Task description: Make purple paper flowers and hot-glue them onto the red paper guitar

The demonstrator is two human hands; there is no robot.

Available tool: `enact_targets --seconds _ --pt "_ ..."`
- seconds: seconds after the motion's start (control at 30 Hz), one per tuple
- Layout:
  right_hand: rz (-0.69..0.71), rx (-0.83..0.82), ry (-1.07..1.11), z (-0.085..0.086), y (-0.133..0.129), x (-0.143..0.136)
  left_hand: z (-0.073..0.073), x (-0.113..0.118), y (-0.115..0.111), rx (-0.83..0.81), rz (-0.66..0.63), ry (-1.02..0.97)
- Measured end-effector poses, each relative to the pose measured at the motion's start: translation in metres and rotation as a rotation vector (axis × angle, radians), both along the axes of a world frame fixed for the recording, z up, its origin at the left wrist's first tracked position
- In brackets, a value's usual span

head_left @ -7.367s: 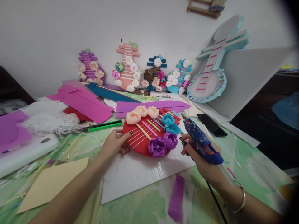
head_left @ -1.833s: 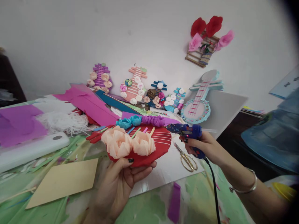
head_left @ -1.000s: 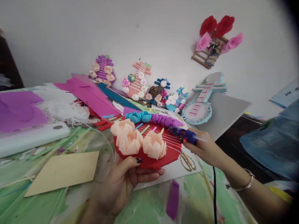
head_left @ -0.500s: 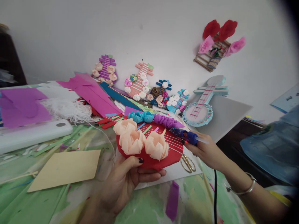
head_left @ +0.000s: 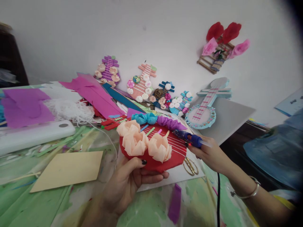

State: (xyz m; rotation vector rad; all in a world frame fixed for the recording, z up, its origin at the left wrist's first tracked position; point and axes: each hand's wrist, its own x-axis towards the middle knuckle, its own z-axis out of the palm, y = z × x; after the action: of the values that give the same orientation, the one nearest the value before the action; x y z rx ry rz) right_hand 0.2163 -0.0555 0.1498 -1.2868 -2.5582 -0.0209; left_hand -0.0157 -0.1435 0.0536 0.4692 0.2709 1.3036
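Observation:
My left hand (head_left: 134,179) grips the lower edge of a red paper lute (head_left: 163,165), thumb on the front and fingers beneath. Large peach paper flowers (head_left: 136,143) sit along its near side. Blue paper flowers (head_left: 144,118) and purple ones (head_left: 169,122) line the far side, and white strings cross the red face. In my right hand (head_left: 208,154) is a blue hot glue gun (head_left: 195,140) with a small red light and a clear glue stick at its back. Its nozzle points at the lute's far edge by the purple flowers; whether it touches is unclear.
Gold-handled scissors (head_left: 190,166) lie on white paper beside the lute. A tan card (head_left: 68,170), tangled white string (head_left: 68,110), a white case (head_left: 35,137) and magenta paper (head_left: 92,94) are at left. Several decorated lutes (head_left: 142,85) lean on the wall. A black cord (head_left: 218,198) hangs at right.
The view has shifted very slightly. Both hands, the lute and the glue gun keep nearly the same positions.

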Motion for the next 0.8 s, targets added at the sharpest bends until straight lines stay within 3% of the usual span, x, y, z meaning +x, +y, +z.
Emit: enact_targets --seconds 0.8 --pt "0.006 0.004 -0.043 0.0031 -0.0032 0.0006 -0.0034 -0.0006 -0.0003 0.011 -0.012 -0.006"
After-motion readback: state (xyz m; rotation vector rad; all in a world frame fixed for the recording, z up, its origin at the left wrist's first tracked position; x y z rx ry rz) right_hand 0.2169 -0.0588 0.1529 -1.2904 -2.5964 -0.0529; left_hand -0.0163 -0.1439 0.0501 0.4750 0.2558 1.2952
